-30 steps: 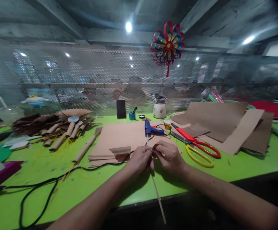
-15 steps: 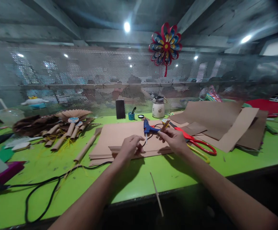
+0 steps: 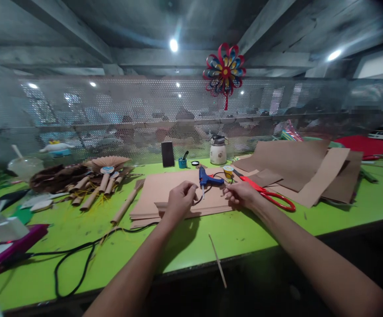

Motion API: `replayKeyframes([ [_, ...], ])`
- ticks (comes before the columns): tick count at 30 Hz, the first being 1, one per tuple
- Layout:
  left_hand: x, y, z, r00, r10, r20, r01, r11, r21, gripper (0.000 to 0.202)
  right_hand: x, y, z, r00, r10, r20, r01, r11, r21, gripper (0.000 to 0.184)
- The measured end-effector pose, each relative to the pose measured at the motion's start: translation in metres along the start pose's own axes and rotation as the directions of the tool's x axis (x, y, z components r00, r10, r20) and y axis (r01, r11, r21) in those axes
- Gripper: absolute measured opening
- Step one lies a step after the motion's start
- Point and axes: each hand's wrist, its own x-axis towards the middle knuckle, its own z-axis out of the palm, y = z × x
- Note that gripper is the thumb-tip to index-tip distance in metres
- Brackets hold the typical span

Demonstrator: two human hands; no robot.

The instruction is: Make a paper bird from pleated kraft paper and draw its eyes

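A pink box (image 3: 11, 246) sits at the far left of the green worktop (image 3: 66, 226). A black cord (image 3: 79, 259) loops beside it. Behind are some paper rolls (image 3: 90, 196). In the middle lies a stack of brown paper (image 3: 165, 185) with a folded strip (image 3: 163, 206) on top. The left hand (image 3: 178, 200) rests on the strip, its fingers bent; I cannot tell if its grip holds anything. Just past it stands a blue glue gun (image 3: 208, 179). A thin stick (image 3: 217, 259) lies alone at the near edge. The right hand (image 3: 242, 194) lies low on the stack, touching the red scissors (image 3: 272, 197). Its grip is narrow, with the fingers pinched, but what is in it is too small to see. Big brown sheets (image 3: 297, 169) lie at the right.
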Motion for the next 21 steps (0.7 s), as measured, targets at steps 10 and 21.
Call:
replayKeyframes([
  [10, 0.016, -0.009, -0.036, 0.963, 0.056, -0.265, 0.036, 0.944, 0.328, 0.027, -0.013, -0.009, 0.009, 0.877, -0.409, -0.252, 0.291, 0.869, -0.4, 0.039],
  [21, 0.026, -0.044, -0.077, 0.978, -0.173, -0.114, 0.206, 0.74, 0.641, 0.02, -0.016, -0.001, 0.018, 0.866, -0.493, -0.082, 0.396, 0.778, -0.488, 0.039],
])
